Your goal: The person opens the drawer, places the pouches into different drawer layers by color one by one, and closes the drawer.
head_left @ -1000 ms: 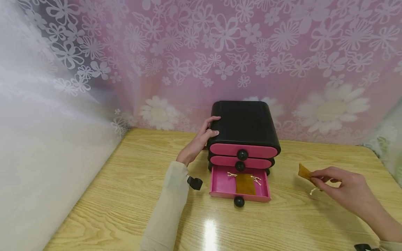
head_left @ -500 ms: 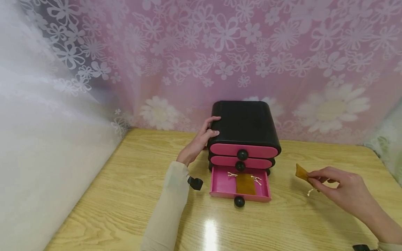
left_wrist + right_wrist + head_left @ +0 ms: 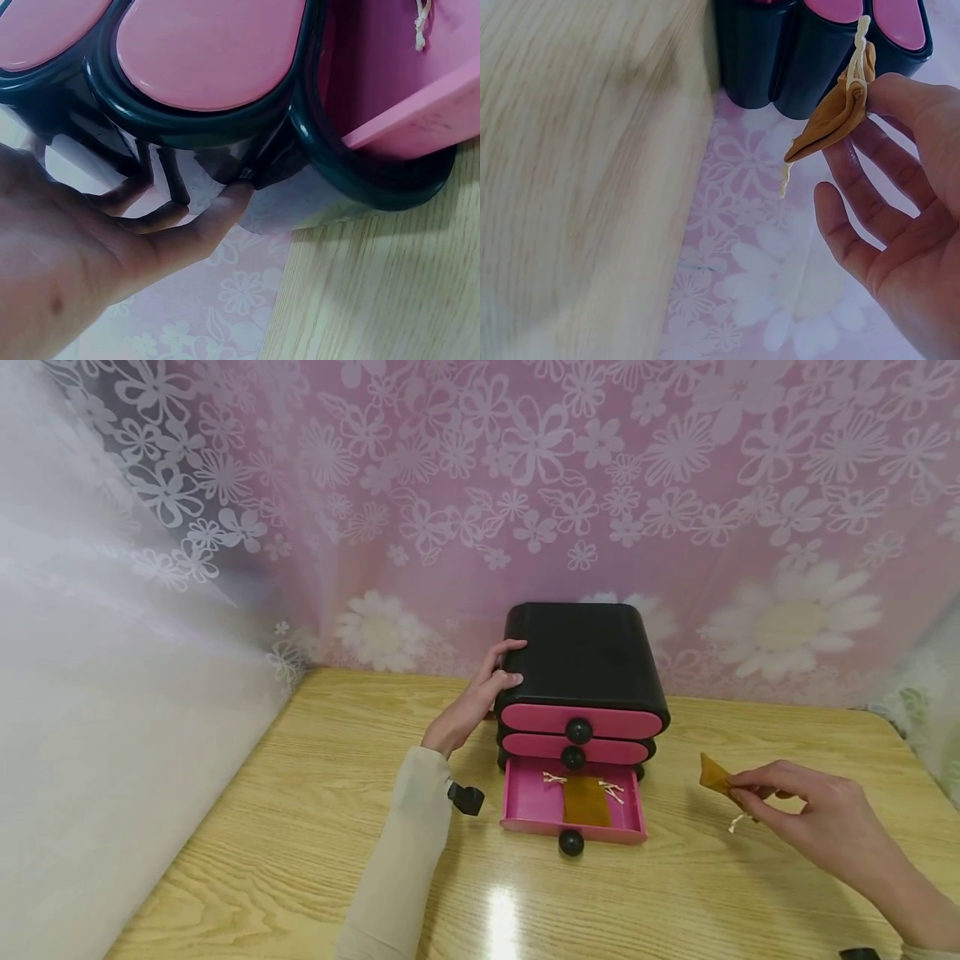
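A black drawer cabinet [image 3: 585,652] with pink drawer fronts and round black knobs stands on the table. My left hand [image 3: 472,702] rests against its left side, thumb and one finger on the top edge; in the left wrist view its other fingertips touch the side wall. The bottom drawer [image 3: 532,827] is pulled out, and a mustard-brown drawstring pouch [image 3: 587,802] with cream cords lies in it. To the right of the cabinet, my right hand [image 3: 817,806] pinches another brown drawstring pouch [image 3: 829,120] between thumb and fingers above the table, its cord dangling.
The wooden table [image 3: 300,860] reaches back to a pink floral curtain [image 3: 450,485]. A pale sheet [image 3: 112,693] hangs along the left. The upper two drawers are pushed in. The open drawer's knob [image 3: 572,842] juts out toward the front.
My right hand has drifted slightly left toward the cabinet with the pouch in its pinch. My left hand, the cabinet and the open drawer have stayed in place.
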`<state>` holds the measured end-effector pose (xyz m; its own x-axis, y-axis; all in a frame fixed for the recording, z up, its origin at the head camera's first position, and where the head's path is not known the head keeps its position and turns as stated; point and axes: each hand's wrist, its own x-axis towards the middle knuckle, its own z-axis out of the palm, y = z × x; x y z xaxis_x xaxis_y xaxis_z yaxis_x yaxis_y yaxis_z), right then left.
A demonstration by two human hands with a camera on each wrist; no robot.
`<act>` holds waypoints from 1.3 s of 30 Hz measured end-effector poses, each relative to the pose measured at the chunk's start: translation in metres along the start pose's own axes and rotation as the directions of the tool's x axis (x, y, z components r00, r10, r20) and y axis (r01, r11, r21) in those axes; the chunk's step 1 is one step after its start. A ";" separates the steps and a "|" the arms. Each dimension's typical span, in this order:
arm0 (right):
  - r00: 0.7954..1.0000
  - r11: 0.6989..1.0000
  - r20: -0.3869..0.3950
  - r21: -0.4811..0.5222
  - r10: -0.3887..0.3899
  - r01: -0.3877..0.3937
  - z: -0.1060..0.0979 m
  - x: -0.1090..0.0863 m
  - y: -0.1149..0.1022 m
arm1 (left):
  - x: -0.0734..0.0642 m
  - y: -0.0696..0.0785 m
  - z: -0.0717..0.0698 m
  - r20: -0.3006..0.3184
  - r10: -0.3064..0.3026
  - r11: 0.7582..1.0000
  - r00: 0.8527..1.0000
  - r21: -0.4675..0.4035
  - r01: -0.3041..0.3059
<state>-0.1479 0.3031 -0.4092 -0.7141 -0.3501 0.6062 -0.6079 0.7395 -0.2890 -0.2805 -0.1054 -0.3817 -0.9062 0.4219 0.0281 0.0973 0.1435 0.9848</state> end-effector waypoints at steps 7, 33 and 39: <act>1.000 0.999 0.006 0.032 -0.017 0.017 -0.001 0.006 -0.010 | 0.000 -0.001 -0.001 0.004 0.010 1.000 1.000 -0.002 -0.010; 0.985 0.980 -0.026 0.101 -0.170 0.171 0.015 0.022 -0.027 | -0.001 0.000 0.001 -0.008 0.019 1.000 1.000 -0.022 -0.020; 0.984 0.977 -0.017 0.113 -0.178 0.179 0.014 0.028 -0.032 | -0.001 0.001 0.001 -0.003 0.023 1.000 1.000 -0.014 -0.023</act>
<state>-0.1530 0.2611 -0.3938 -0.5881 -0.4663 0.6608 -0.7613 0.5949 -0.2578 -0.2794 -0.1051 -0.3808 -0.9051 0.4220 0.0517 0.1127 0.1210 0.9862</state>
